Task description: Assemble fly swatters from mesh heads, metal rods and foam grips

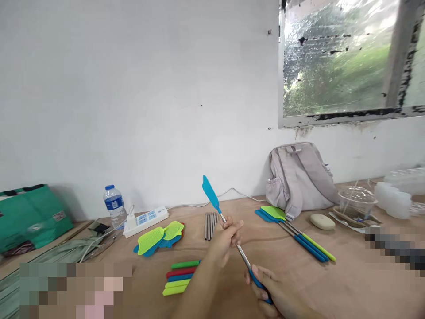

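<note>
A fly swatter with a blue head (pixel 210 193), a metal rod and a blue handle is held slanting over the table, its head edge-on at the upper left. My left hand (pixel 225 238) is closed round the upper rod, just below the head. Lower right, my right hand (pixel 267 285) grips the blue handle. Several bare metal rods (pixel 210 226) lie behind my left hand. Green, red, blue and yellow handles (pixel 181 273) lie left of my left forearm, which partly covers them. Yellow-green and blue swatter heads (pixel 151 240) are piled farther left.
At right lie several whole fly swatters (pixel 305 241), near a soap-like oval (pixel 322 221) and a clear plastic bowl (pixel 357 199). A backpack (pixel 300 177) leans on the wall. A power strip (pixel 146 221), a water bottle (pixel 114 206) and a green bag (pixel 33 217) stand at left.
</note>
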Tool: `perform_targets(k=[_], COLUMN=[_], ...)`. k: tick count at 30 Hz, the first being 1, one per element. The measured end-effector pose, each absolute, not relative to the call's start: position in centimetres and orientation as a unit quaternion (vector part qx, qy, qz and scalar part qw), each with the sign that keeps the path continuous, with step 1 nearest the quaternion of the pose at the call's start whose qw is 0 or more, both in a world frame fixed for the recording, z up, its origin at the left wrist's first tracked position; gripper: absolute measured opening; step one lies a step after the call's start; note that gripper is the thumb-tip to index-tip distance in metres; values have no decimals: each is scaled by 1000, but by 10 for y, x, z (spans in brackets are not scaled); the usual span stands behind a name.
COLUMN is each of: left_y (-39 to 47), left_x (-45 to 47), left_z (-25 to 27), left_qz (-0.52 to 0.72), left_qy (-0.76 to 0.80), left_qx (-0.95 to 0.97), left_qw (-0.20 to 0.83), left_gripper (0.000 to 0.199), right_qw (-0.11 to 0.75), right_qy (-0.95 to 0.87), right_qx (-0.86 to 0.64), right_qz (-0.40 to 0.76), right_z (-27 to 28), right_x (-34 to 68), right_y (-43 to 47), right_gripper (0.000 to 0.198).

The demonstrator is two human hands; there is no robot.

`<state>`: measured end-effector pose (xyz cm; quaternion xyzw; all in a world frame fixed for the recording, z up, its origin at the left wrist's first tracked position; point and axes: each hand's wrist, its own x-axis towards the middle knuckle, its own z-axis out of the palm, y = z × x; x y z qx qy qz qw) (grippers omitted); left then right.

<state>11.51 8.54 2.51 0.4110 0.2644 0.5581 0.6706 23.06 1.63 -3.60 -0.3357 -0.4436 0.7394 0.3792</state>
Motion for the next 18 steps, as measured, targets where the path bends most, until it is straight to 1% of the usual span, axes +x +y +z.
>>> perform_targets(k=[2, 3, 4, 5, 6, 7, 8, 9, 10, 11, 13, 15, 17, 18], left_y=[91, 95, 99, 103, 107, 109, 110, 110, 108, 105, 97, 87, 75, 68], left_x=[101, 91, 80, 68, 56, 43, 31, 19, 9, 0, -13, -22, -28, -30], left_z=[34, 38, 42, 45, 48, 52, 56, 60, 65, 70, 76, 73, 59, 48], left_qz=[513, 497, 494, 518, 565, 619, 648, 651, 634, 596, 538, 509, 491, 474], left_qy=[246, 250, 269, 300, 338, 363, 373, 366, 345, 312, 288, 339, 408, 426], left_qx=[443, 441, 431, 418, 403, 399, 405, 421, 440, 461, 483, 484, 465, 452], left_qw=[692, 705, 705, 683, 636, 571, 527, 515, 534, 579, 628, 626, 613, 625], left_gripper=[30, 27, 28, 30, 37, 49, 60, 64, 62, 59, 56, 54, 54, 53], right_qw=[396, 402, 404, 404, 401, 397, 395, 397, 399, 403, 381, 328, 267, 240], right_qy=[-449, -454, -460, -467, -476, -490, -513, -545, -586, -631, -715, -769, -803, -818], right_qx=[-333, -335, -340, -352, -372, -399, -427, -453, -472, -481, -473, -468, -473, -472], right_qz=[729, 722, 714, 704, 688, 666, 631, 583, 524, 457, 346, 286, 245, 226], right_z=[-38, -40, -43, -47, -51, -54, -55, -56, -55, -53, -45, -36, -28, -24], right_x=[233, 235, 238, 241, 245, 250, 255, 261, 268, 275, 289, 301, 309, 311], right_y=[18, 19, 21, 23, 26, 28, 32, 35, 38, 41, 47, 51, 53, 54], right_gripper=[50, 50, 51, 52, 52, 52, 51, 50, 47, 44, 39, 34, 30, 29])
